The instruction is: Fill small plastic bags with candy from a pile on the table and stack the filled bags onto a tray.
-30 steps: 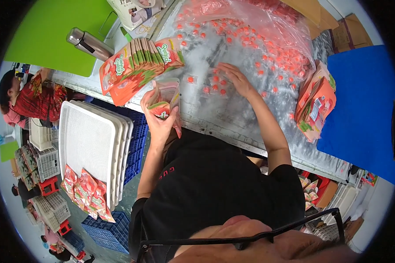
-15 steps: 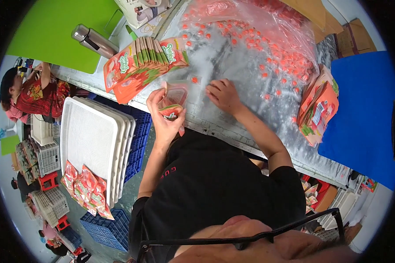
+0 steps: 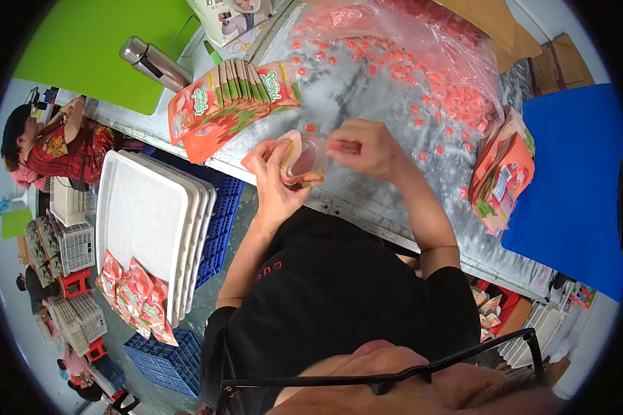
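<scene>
My left hand [image 3: 278, 192] grips a red-and-green printed pouch [image 3: 306, 156], its mouth spread wide and facing my other hand. Just right of that mouth is my right hand [image 3: 370, 151], its fingers curled together and slightly blurred; whatever they hold is hidden. A lone red wrapped candy [image 3: 311, 128] lies beyond the pouch's far edge. Many more red candies [image 3: 453, 104] are scattered over the grey tabletop [image 3: 377, 100], partly under a clear plastic bag [image 3: 394, 17]. To the left, a fanned stack of flat pouches [image 3: 232, 104] lies along the table edge.
A steel flask [image 3: 156, 62] lies behind the stack. More pouches [image 3: 502, 176] are piled at the right beside a blue board [image 3: 567, 180]. Left of me, filled pouches [image 3: 137, 297] lie on stacked white trays [image 3: 142, 207]. Another person [image 3: 55, 145] works at far left.
My left hand has moved right with the pouch, whose mouth has turned toward my right hand. The right hand has lifted from the tabletop and curled near the pouch.
</scene>
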{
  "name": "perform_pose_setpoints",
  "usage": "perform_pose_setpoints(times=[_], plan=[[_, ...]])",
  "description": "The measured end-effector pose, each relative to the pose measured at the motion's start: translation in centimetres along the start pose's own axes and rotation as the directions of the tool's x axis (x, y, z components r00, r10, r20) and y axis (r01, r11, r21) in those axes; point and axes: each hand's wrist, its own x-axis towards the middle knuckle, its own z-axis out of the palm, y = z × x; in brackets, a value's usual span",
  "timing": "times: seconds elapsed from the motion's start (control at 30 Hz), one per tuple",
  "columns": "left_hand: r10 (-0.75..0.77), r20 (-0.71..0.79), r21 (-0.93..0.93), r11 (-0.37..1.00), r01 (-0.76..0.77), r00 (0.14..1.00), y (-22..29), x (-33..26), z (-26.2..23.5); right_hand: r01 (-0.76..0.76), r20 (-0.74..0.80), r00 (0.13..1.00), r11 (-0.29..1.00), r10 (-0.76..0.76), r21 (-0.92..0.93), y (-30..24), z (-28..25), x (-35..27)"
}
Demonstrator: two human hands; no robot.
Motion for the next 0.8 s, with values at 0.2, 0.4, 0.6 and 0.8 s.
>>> perform_pose_setpoints(times=[0.2,0.4,0.6,0.8], plan=[[0.124,0.014,-0.01,0.992,-0.124,0.992,-0.1,-0.4,0.6,0.299,0.06,0.954,0.922,-0.294,-0.246,-4.4,0.8,1.5],[0.046,0.025,-0.105,0.993,-0.044,0.999,1.3,-0.2,1.2,0.13,-0.249,0.964,0.981,-0.092,0.142,-4.3,4.0,1.4],[0.015,0.028,-0.216,0.976,-0.009,0.999,1.0,0.1,2.1,0.245,-0.392,0.92,0.807,-0.018,0.538,-3.4,6.3,0.7],[-0.057,0.006,-0.225,0.973,0.057,0.998,1.5,0.1,1.5,0.368,-0.415,0.874,0.901,-0.251,0.23,-0.3,2.9,-1.5]])
